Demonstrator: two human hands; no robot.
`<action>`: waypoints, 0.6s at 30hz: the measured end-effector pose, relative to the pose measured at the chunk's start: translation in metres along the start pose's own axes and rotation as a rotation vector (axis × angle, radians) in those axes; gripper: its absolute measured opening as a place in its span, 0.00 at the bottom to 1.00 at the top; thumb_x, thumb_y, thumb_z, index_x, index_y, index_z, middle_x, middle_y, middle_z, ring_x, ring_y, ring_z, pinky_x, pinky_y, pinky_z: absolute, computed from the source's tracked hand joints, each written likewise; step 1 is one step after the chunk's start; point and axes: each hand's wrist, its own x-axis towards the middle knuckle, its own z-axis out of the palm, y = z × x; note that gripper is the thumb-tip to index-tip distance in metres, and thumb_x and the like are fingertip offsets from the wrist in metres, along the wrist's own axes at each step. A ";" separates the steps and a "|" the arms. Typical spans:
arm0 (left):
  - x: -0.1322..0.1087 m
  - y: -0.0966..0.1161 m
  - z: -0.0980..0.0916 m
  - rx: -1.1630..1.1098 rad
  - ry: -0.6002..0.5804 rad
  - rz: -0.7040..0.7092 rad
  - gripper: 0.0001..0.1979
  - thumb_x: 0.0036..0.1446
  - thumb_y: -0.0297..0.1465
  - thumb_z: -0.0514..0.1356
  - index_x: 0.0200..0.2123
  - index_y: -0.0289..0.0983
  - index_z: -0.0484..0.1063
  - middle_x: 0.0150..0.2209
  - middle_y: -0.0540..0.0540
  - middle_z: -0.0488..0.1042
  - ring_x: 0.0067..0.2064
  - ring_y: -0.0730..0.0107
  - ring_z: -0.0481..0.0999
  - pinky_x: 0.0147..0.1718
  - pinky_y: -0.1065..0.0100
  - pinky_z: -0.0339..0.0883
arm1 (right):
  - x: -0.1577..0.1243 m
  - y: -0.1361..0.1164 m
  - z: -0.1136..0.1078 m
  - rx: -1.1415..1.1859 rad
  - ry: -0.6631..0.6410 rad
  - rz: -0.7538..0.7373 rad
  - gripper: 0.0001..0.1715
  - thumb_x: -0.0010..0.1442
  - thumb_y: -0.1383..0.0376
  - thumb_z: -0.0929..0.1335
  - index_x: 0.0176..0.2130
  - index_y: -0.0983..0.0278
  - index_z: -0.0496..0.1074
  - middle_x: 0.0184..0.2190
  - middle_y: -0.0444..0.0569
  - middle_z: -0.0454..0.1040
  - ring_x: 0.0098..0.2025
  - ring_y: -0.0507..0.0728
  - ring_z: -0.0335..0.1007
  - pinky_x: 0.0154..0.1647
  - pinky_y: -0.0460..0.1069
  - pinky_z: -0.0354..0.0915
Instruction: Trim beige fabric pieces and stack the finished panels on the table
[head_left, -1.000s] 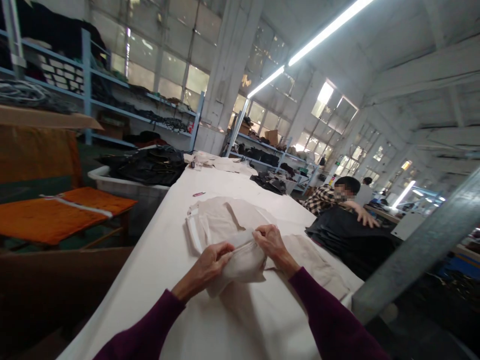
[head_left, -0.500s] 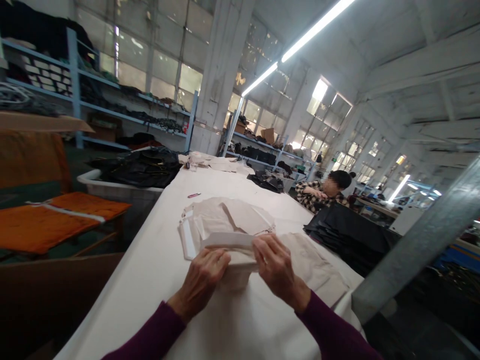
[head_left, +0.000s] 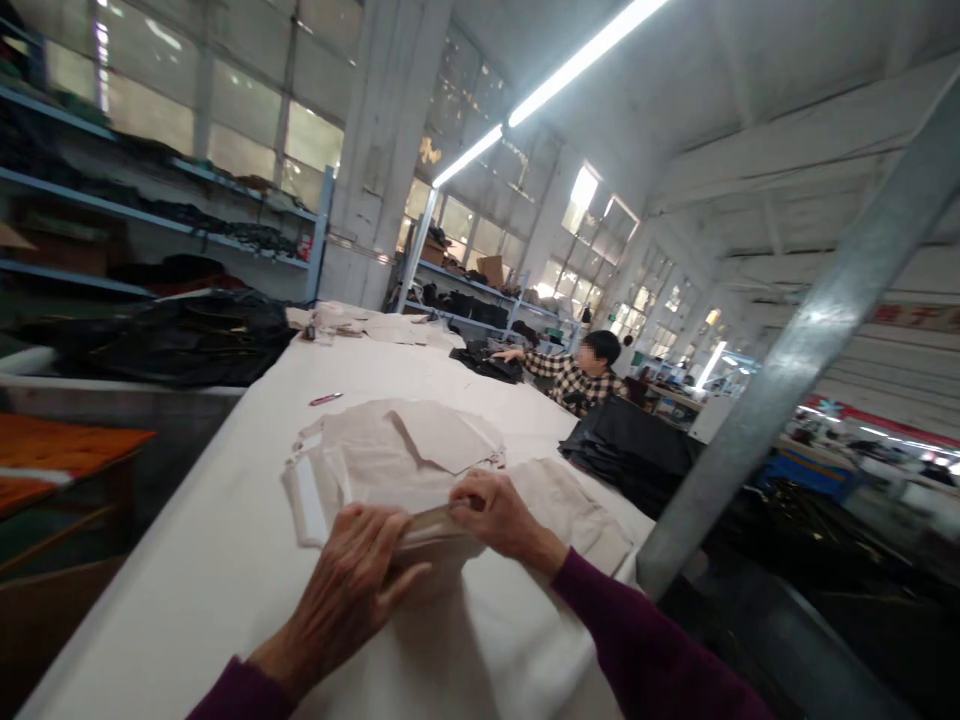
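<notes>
A beige fabric piece [head_left: 442,548] with a folded edge spans the gap between my hands, its lower part hanging toward me. My left hand [head_left: 349,565] grips its left end, fingers over the fold and thumb lower on the near side. At the other end, my right hand [head_left: 491,512] pinches the edge between curled fingers and thumb. Just beyond lie more beige fabric pieces [head_left: 367,445], some with white strips [head_left: 309,495] along their edges. More beige fabric [head_left: 574,510] lies flat to the right of my right hand.
A small red tool [head_left: 326,399] lies on the white-covered table [head_left: 247,490]. Dark folded material [head_left: 637,440] and a slanted metal post [head_left: 795,340] stand on the right. Across the table, a person in a checked shirt [head_left: 574,380] reaches toward black material [head_left: 487,360].
The view has swung right. The white strip that stood up between my hands is folded out of sight. My left thumb has spread lower; the person opposite has stretched out an arm.
</notes>
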 end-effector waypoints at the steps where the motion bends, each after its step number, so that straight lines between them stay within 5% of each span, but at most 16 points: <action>1: -0.001 -0.002 0.001 -0.017 0.035 -0.009 0.14 0.55 0.33 0.57 0.43 0.32 0.62 0.37 0.41 0.69 0.39 0.61 0.67 0.44 0.55 0.58 | -0.003 -0.001 -0.002 -0.091 0.054 -0.032 0.05 0.54 0.71 0.65 0.28 0.65 0.70 0.26 0.43 0.66 0.30 0.50 0.61 0.34 0.43 0.57; 4: -0.004 -0.011 0.006 -0.037 0.078 -0.046 0.10 0.56 0.32 0.55 0.41 0.35 0.65 0.34 0.44 0.69 0.37 0.62 0.68 0.42 0.57 0.59 | -0.011 -0.001 -0.005 -0.297 0.055 -0.084 0.05 0.56 0.69 0.64 0.31 0.62 0.70 0.40 0.48 0.68 0.43 0.54 0.62 0.42 0.46 0.58; 7: -0.006 -0.019 0.011 -0.057 0.021 -0.059 0.05 0.56 0.31 0.55 0.31 0.38 0.69 0.28 0.48 0.68 0.34 0.64 0.68 0.39 0.60 0.60 | -0.013 0.009 -0.007 -0.339 -0.094 -0.076 0.02 0.51 0.70 0.68 0.29 0.63 0.71 0.50 0.48 0.64 0.51 0.57 0.58 0.47 0.48 0.57; 11: -0.007 -0.020 0.010 -0.161 -0.052 -0.183 0.10 0.57 0.32 0.52 0.27 0.38 0.70 0.30 0.47 0.68 0.35 0.65 0.69 0.38 0.64 0.62 | -0.011 0.023 -0.006 -0.131 -0.353 0.035 0.02 0.51 0.70 0.68 0.28 0.66 0.73 0.29 0.44 0.71 0.31 0.50 0.66 0.32 0.42 0.59; 18: 0.002 -0.012 -0.002 -0.478 -0.277 -0.412 0.12 0.57 0.33 0.52 0.30 0.37 0.74 0.42 0.44 0.69 0.43 0.67 0.69 0.44 0.68 0.62 | -0.022 0.022 0.013 -0.101 -0.250 -0.039 0.07 0.54 0.70 0.66 0.26 0.67 0.74 0.27 0.45 0.70 0.28 0.49 0.62 0.32 0.43 0.56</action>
